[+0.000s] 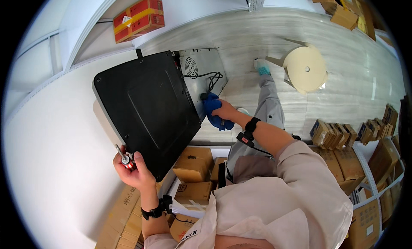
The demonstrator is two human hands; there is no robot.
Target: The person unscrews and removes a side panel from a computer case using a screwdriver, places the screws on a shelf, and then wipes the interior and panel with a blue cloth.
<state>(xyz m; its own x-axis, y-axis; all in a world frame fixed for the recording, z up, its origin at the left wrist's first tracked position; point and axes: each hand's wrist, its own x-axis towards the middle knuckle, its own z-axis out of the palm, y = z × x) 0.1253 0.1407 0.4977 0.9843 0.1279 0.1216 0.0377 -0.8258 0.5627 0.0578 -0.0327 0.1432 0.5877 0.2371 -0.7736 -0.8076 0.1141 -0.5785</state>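
A large black panel (148,114) with rounded corners and screws lies tilted over the white surface at my left. At its near corner, my left hand (135,172) grips a screwdriver (128,161) with a red and silver handle, its shaft pointing away from me. My left thumb rests by the panel's edge. My right hand (227,111) is closed on a bunched blue cloth (211,104), beside the panel's right edge. Just beyond the cloth stands a grey metal case (214,58) with a round vent, and a black power cord (213,79) dangles across it.
A red carton (139,19) with yellow tape sits at the far left. On the floor to the right stands a round cream stool (305,69). Cardboard boxes (193,163) fill a shelf close to my body, and more boxes (343,163) line the right side.
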